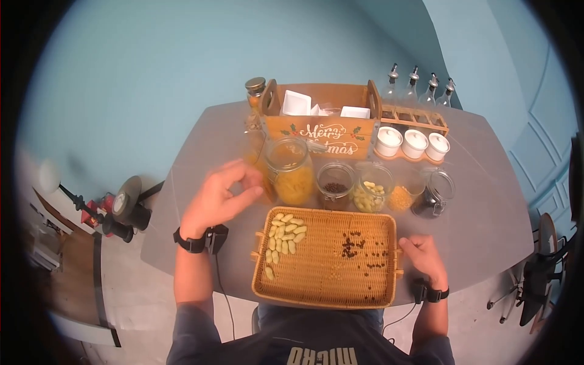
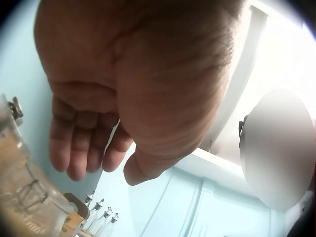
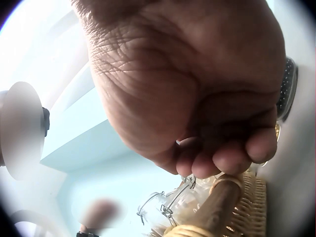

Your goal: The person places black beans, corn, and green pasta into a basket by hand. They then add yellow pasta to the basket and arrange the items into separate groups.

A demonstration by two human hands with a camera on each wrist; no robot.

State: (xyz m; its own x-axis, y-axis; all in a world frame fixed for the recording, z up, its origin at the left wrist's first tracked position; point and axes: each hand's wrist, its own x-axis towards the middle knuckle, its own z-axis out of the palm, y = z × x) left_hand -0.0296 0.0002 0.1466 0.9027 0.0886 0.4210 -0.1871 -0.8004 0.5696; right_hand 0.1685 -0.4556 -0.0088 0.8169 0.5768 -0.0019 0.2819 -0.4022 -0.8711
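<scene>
grey table (image 1: 486, 213) carries a wicker tray (image 1: 322, 255) lengthwise left-right, left hand (image 1: 222, 198) loose, empty off its far-left corner, right hand (image 1: 423, 255) nearer, at its right edge, grip unclear.

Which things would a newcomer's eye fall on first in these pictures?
Probably the wicker tray at the front of the head view, with peanuts grouped at its back left and small dark pieces scattered on its right. Just behind it, the large jar of yellow pieces draws attention. Farther back, the wooden crate lettered "Merry Christmas" also stands out.
</scene>
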